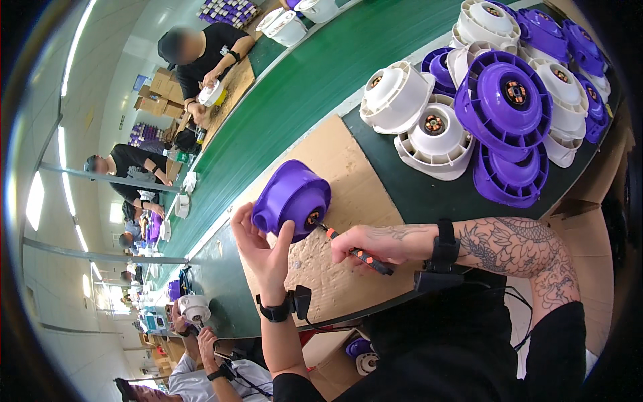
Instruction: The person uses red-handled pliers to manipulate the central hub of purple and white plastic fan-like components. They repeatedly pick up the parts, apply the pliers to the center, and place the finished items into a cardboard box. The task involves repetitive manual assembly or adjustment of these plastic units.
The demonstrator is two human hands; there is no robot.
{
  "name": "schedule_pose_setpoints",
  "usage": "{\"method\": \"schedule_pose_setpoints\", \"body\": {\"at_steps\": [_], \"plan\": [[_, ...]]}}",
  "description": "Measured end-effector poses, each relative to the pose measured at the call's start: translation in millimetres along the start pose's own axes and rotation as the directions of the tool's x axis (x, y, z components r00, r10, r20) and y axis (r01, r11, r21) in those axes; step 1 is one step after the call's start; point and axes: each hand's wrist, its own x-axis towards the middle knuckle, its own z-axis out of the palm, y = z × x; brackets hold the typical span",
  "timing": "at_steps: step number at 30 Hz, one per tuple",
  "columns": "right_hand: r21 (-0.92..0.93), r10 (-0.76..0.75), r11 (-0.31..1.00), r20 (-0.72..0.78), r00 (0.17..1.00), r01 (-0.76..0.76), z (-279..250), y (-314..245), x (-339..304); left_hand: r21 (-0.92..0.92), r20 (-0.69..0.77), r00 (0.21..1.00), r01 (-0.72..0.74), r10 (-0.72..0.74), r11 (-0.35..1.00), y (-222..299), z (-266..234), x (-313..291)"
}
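My left hand (264, 251) steadies a purple round plastic motor housing (284, 194), fingers and thumb against its lower left side. The housing is tilted on a brown cardboard sheet (341, 164), with a copper-wound motor (312, 218) showing at its centre. In my right hand (375, 242) is an orange-and-black screwdriver (367, 258), gripped by the handle. Its slim tip reaches the motor's edge; whether it touches a particular part is too small to tell.
Purple and white motor housings (506, 100) are piled at the right. A green conveyor belt (315, 80) runs beyond the cardboard. Across it a person (201, 60) handles a white part. At lower left another person (207, 375) holds a white housing (194, 308). Cables hang by my wrists.
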Motion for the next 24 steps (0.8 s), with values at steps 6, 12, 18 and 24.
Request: {"method": "schedule_pose_setpoints", "body": {"at_steps": [6,12,18,24], "plan": [[-0.176,0.109,0.977,-0.076,0.991,-0.121,0,-1,-2,0.397,0.114,0.993,-0.07,0.027,0.915,24,-3,24],[-0.166,0.055,0.984,-0.042,0.998,-0.062,0,-6,-6,0.466,-0.013,0.993,-0.095,0.114,0.88,20,-5,9],[0.223,0.073,0.967,0.225,0.972,-0.124,5,1,-3,0.006,-0.211,0.977,0.026,-0.024,1.0,-13,-10,-19],[0.064,0.076,0.994,0.158,0.985,-0.087,-2,-8,-7,0.343,-0.243,0.945,-0.126,0.217,0.931,-12,-11,-20]]}}
